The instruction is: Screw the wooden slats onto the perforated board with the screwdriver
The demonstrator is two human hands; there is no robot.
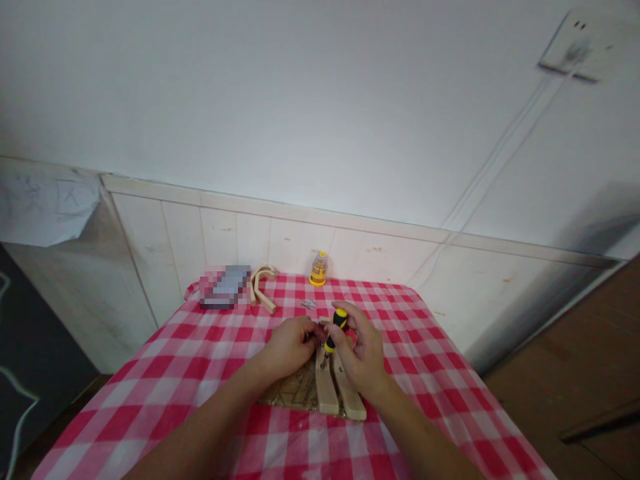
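My right hand is closed around a yellow and black screwdriver, which is tilted with its tip down at a pale wooden piece. Beside that piece, on its right, lies a second wooden piece. To the left, my left hand has its fingers bent and drawn together at the far part of the wood; what they pinch, if anything, is hidden. Under the wood and my left hand is a brown patterned board or mat.
A red-and-white checked cloth covers the table. Toward the back stand a yellow bit-set container and a curved wooden part, with a blurred-out item at left. Small metal pieces lie mid-table. A wall rises behind.
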